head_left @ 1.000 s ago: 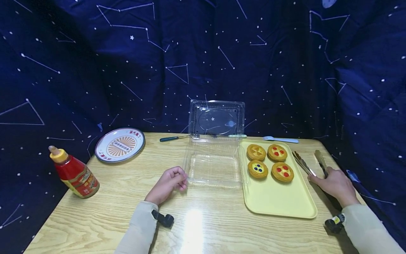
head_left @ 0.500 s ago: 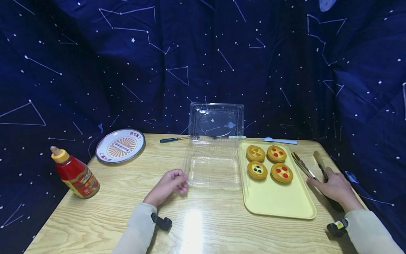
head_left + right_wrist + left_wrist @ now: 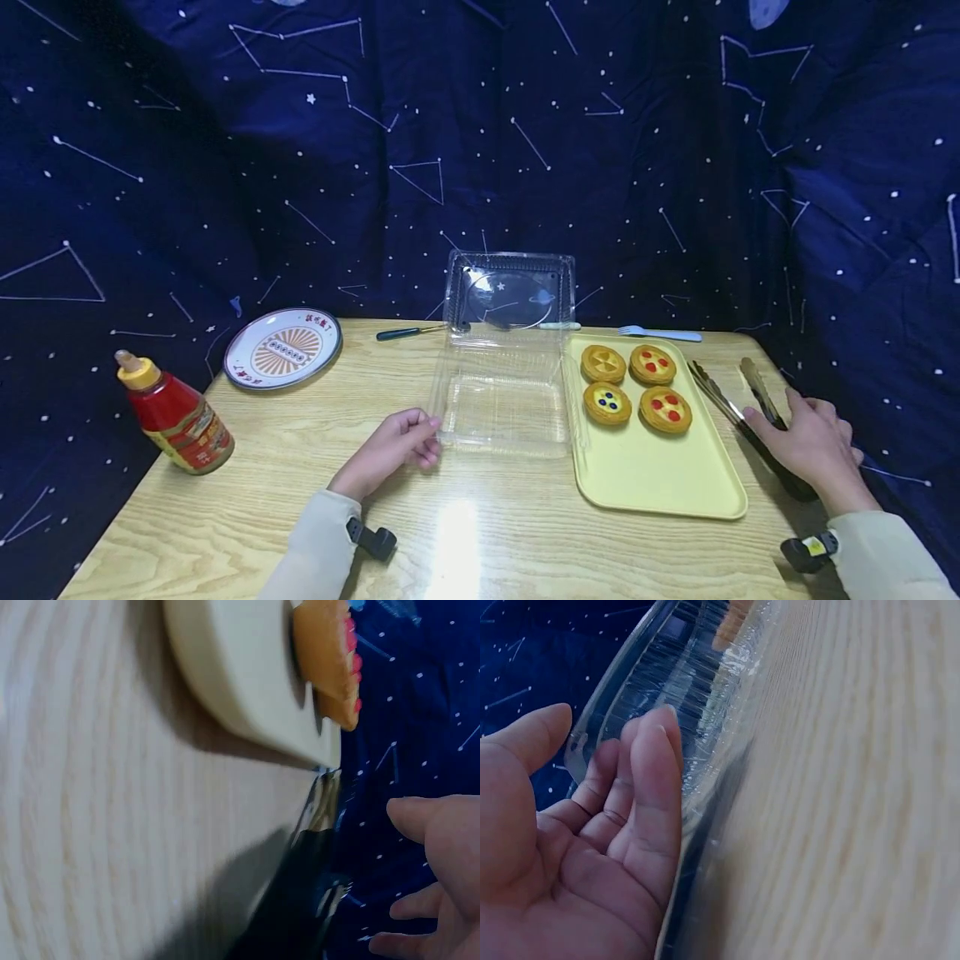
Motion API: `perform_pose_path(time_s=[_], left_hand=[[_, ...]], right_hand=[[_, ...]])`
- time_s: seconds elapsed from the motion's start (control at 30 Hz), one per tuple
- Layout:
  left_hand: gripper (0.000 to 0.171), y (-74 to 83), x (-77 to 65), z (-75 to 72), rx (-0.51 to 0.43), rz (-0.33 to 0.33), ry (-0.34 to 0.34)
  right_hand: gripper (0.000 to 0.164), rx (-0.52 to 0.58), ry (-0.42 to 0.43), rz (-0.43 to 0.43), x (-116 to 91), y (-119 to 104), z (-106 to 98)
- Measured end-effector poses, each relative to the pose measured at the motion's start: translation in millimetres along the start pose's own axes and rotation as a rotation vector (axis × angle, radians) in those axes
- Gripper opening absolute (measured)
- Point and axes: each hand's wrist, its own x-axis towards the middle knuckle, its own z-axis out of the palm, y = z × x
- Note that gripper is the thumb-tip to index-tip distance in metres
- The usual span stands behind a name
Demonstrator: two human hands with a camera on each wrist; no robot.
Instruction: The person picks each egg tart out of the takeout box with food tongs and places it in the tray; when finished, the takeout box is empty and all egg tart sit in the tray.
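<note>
My left hand (image 3: 395, 450) is at the front left corner of a clear plastic clamshell container (image 3: 502, 400), whose lid stands up at the back. In the left wrist view its fingers (image 3: 654, 787) bend loosely beside the container wall (image 3: 682, 697), with the thumb apart from them. On the right, a pair of metal tongs with black handles (image 3: 780, 471) lies on the table. My right hand (image 3: 813, 450) is over the handles, thumb and fingers spread. The right wrist view shows that hand apart from the tongs (image 3: 289, 892).
A yellow tray (image 3: 660, 479) bearing several tarts (image 3: 666, 409) stands between container and tongs. Behind it lies a light blue fork (image 3: 660, 334). A dark-handled tool (image 3: 401, 333), a patterned plate (image 3: 282, 348) and a red squeeze bottle (image 3: 180, 421) are on the left.
My right hand has moved off the tongs' handles, to the right, and its fingers have spread. The left hand stays at the container's corner, and the tongs lie about where they were.
</note>
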Motion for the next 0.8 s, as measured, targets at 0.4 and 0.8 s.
perform_pose_path(time_s=[0.4, 0.8], left_hand=[[0.045, 14.7, -21.4, -5.3, 0.084, -0.014, -0.012], [0.038, 30.5, -24.1, -14.2, 0.294, 0.009, 0.087]], right_hand=[[0.076, 0.094, 0.139, -0.133, -11, -36, 0], [0.061, 0.201, 0.175, -0.339, -29, -75, 14]])
